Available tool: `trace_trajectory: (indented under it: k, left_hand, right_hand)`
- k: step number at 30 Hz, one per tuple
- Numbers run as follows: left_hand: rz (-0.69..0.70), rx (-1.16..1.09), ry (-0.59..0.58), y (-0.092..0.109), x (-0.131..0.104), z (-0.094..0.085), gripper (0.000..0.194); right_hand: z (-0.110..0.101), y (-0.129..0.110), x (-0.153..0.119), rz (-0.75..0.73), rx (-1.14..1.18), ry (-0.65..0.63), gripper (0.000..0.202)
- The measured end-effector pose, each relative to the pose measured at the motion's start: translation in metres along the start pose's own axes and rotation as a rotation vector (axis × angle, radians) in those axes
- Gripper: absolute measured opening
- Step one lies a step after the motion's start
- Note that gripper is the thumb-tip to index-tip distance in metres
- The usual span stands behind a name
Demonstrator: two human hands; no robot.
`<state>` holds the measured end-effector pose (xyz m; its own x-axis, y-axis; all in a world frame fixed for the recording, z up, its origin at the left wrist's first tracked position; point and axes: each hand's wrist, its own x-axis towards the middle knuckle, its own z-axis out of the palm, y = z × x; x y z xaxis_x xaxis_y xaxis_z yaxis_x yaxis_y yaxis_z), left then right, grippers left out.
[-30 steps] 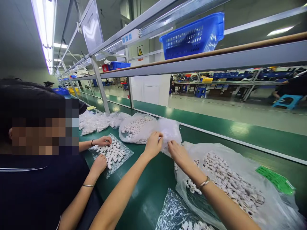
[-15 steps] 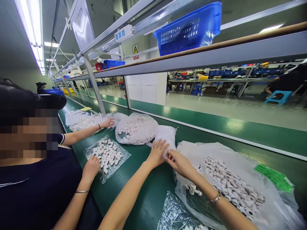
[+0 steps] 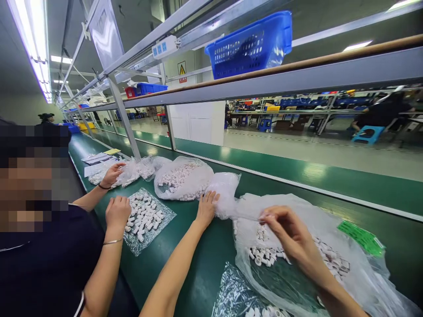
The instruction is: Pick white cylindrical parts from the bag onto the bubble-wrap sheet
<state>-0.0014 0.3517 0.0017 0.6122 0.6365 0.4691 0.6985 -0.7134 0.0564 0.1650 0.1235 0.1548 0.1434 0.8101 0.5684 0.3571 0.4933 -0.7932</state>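
A stack of thin clear plastic bags (image 3: 224, 189) lies in front of me on the green bench. My left hand (image 3: 207, 209) rests on its left edge, fingers spread and flat. My right hand (image 3: 294, 237) pinches a clear plastic bag (image 3: 247, 215), stretched sideways from the stack. Under and beyond that hand sits a large open plastic sack (image 3: 274, 202) of small white fittings (image 3: 266, 255). Nearer me, more white pieces (image 3: 264, 311) lie on a sheet of clear wrap (image 3: 231, 288), cut off by the bottom edge.
A co-worker (image 3: 49, 259) sits at left, one hand by white pieces on a clear sheet (image 3: 148, 235), the other at bagged parts (image 3: 127, 171). Another filled sack (image 3: 183, 176) stands behind. A green piece (image 3: 360, 237) lies right. Overhead, a shelf (image 3: 313, 68) carries a blue basket (image 3: 251, 46).
My right hand has moved right and toward me, drawing a plastic bag from the stack. My left hand stays on the stack, slightly farther left. The co-worker's far hand has pulled back.
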Motion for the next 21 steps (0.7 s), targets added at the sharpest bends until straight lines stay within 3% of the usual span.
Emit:
trace_trajectory:
  k: [6,9,12,15,17,18,21]
  left_hand:
    - [-0.012,0.049,-0.105,-0.021,0.004,-0.020,0.067]
    - [0.006,0.025,-0.158,-0.026,0.001,-0.046,0.077]
    - [-0.002,-0.024,-0.142,-0.019,-0.006,-0.084,0.077]
    - [-0.010,-0.104,-0.066,0.017,-0.022,-0.136,0.064]
    - [0.035,-0.233,-0.023,0.058,-0.038,-0.175,0.056]
    - [0.079,-0.431,-0.008,0.082,-0.048,-0.194,0.056]
    - [0.267,-0.832,-0.202,0.153,-0.078,-0.236,0.078]
  right_hand:
    - [-0.056,-0.033,-0.020,0.044,0.234,0.365,0.014]
    - [-0.078,-0.053,-0.039,0.118,0.295,0.468,0.016]
    - [-0.089,-0.071,-0.062,0.175,0.313,0.524,0.015]
    - [-0.092,-0.082,-0.082,0.172,0.297,0.503,0.018]
    - [-0.090,-0.085,-0.094,0.170,0.313,0.462,0.019]
    - [-0.089,-0.086,-0.099,0.178,0.331,0.437,0.020]
    - [-0.084,-0.089,-0.113,0.209,0.387,0.386,0.022]
